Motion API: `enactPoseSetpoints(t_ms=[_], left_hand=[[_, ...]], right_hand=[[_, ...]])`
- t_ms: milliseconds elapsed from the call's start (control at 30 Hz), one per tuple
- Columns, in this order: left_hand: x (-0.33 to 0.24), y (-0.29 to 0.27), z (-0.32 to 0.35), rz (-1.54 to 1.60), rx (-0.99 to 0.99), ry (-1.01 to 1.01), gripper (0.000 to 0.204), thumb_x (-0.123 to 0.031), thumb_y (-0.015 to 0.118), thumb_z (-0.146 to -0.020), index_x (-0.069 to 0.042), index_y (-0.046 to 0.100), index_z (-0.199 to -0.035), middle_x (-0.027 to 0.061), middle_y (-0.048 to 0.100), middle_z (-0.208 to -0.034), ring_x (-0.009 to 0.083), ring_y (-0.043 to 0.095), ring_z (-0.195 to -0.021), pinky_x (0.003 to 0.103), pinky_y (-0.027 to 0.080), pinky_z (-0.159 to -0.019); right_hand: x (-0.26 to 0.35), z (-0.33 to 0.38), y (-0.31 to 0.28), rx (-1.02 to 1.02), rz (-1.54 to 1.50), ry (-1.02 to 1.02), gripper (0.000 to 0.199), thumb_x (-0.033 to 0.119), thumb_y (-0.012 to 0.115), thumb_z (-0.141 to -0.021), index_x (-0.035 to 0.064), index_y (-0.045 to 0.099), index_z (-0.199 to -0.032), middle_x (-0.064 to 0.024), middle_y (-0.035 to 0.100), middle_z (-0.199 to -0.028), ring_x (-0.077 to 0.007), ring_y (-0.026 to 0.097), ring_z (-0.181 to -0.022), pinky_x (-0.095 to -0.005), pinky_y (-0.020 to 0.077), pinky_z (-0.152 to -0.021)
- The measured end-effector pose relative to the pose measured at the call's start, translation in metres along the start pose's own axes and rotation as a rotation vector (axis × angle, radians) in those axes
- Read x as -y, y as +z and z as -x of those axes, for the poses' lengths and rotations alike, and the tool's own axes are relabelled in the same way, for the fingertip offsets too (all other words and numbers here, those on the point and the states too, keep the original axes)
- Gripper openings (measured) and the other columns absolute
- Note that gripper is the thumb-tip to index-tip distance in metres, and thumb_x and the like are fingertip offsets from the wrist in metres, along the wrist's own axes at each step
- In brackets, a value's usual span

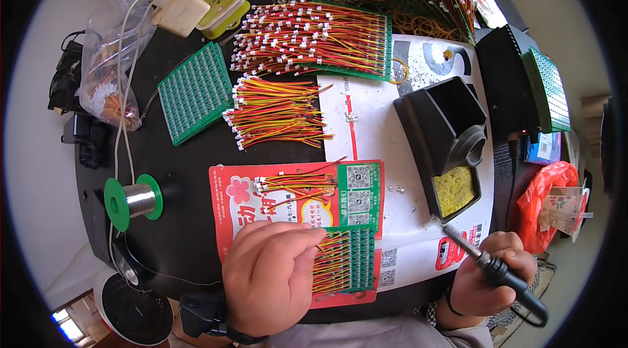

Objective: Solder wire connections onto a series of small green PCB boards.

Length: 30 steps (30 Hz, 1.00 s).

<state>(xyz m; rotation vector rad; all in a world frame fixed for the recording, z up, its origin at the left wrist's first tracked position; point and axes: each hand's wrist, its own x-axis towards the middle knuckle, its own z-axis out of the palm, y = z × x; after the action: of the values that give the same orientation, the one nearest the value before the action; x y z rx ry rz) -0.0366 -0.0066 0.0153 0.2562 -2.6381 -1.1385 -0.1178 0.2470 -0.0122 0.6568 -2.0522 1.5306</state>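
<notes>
Left hand (271, 273): at board (362, 260), hold unclear
Right hand (472, 288): grasping iron (495, 269)
Wires (330, 261): apparently mid-soldering
Tip (451, 230): wanted at board

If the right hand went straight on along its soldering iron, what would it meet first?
Likely the small silvery bits on the white sheet, just past the sponge holder; how high the right hand and soldering iron hover is unclear.
</notes>
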Motion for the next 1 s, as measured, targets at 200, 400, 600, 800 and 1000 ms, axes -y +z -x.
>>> enactPoseSetpoints(t_ms=[200, 400, 600, 800, 1000], left_hand=[[-0.010, -0.002, 0.000, 0.310, 0.038, 0.013, 0.020, 0.013, 0.064, -0.089, 0.002, 0.061, -0.104, 0.0195, 0.071, -0.105, 0.0259, 0.071, -0.089, 0.034, 0.057, -0.082], [-0.013, -0.004, 0.010, 0.791, 0.013, -0.392, 0.021, 0.011, 0.059, -0.095, 0.006, 0.057, -0.115, 0.0201, 0.067, -0.103, 0.0198, 0.070, -0.090, 0.029, 0.059, -0.081], [-0.006, -0.018, 0.003, 0.490, 0.165, -0.186, 0.013, 0.008, 0.060, -0.096, 0.007, 0.063, -0.109, 0.0186, 0.068, -0.098, 0.0186, 0.072, -0.084, 0.029, 0.059, -0.076], [0.002, -0.007, -0.001, 0.340, 0.008, -0.031, 0.011, 0.009, 0.062, -0.093, 0.006, 0.067, -0.102, 0.0149, 0.069, -0.089, 0.0191, 0.073, -0.077, 0.028, 0.059, -0.069], [-0.001, -0.007, 0.002, 0.193, 0.035, -0.001, 0.016, 0.009, 0.067, -0.088, 0.002, 0.070, -0.103, 0.0130, 0.071, -0.088, 0.0195, 0.071, -0.071, 0.027, 0.056, -0.064]], right_hand=[[0.025, -0.003, 0.009, 0.038, -0.052, 0.294, 0.051, 0.053, 0.067, -0.095, 0.0053, 0.048, -0.092, -0.0056, 0.045, -0.074, -0.0163, 0.043, -0.064, -0.0288, 0.0342, -0.056], [0.025, 0.004, 0.014, 0.218, -0.151, 0.229, 0.040, 0.040, 0.062, -0.095, 0.0019, 0.050, -0.091, -0.0072, 0.047, -0.071, -0.0167, 0.044, -0.061, -0.0301, 0.0344, -0.052], [0.020, 0.001, 0.011, 0.228, -0.124, 0.152, 0.030, 0.029, 0.062, -0.090, 0.0020, 0.052, -0.083, -0.0068, 0.047, -0.065, -0.0158, 0.044, -0.056, -0.0298, 0.0335, -0.050], [0.019, -0.005, 0.011, 0.273, -0.133, 0.131, 0.028, 0.028, 0.063, -0.086, 0.0034, 0.053, -0.078, -0.0050, 0.046, -0.059, -0.0150, 0.043, -0.049, -0.0292, 0.0342, -0.048], [0.020, -0.001, 0.016, 0.247, -0.091, 0.116, 0.032, 0.032, 0.066, -0.088, 0.0034, 0.054, -0.082, -0.0048, 0.048, -0.060, -0.0150, 0.044, -0.049, -0.0296, 0.0371, -0.049]])
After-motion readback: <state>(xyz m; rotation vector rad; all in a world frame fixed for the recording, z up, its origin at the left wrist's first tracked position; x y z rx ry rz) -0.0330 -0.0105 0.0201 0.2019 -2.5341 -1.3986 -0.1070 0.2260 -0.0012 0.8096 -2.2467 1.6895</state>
